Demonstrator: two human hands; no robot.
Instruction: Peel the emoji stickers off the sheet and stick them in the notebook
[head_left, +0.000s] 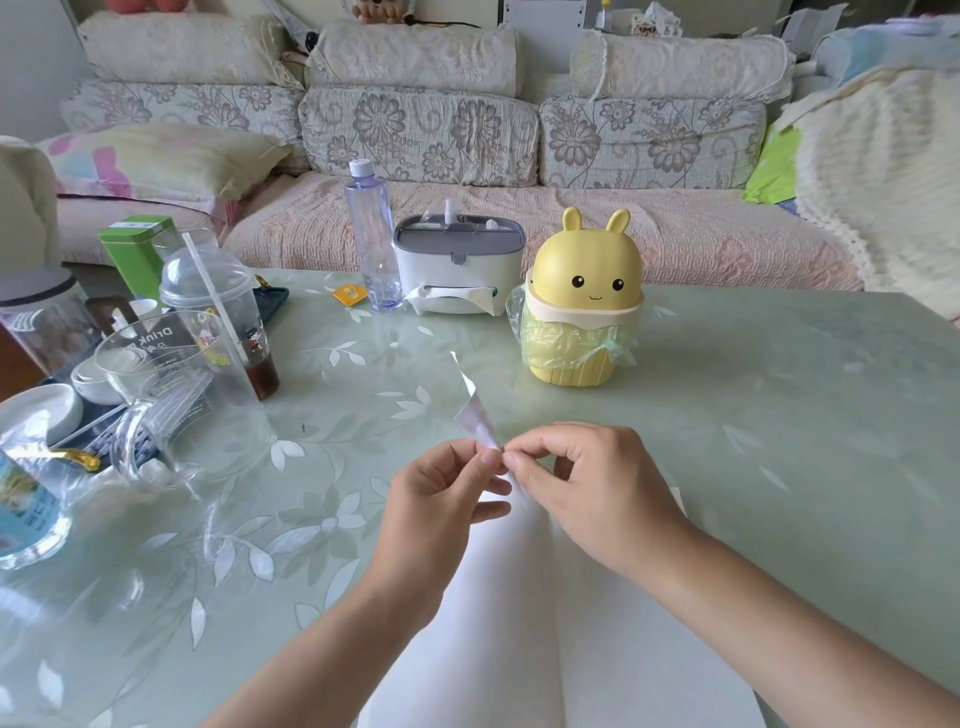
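- I see the left hand (441, 493) and right hand (597, 493) meeting fingertip to fingertip, both pinching the near corner of the sticker sheet (475, 415).
- The sheet (clear, glinting) is held above the open notebook (519, 597).
- From the pinch, its long axis slants up and leftward, away from me.

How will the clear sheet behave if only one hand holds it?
The sheet looks thin and see-through, and it bends above the pinch, so it will probably flop over. It seems very light: the left hand and right hand carry it by a fingertip pinch alone. Its glossy glare suggests that it may slip.
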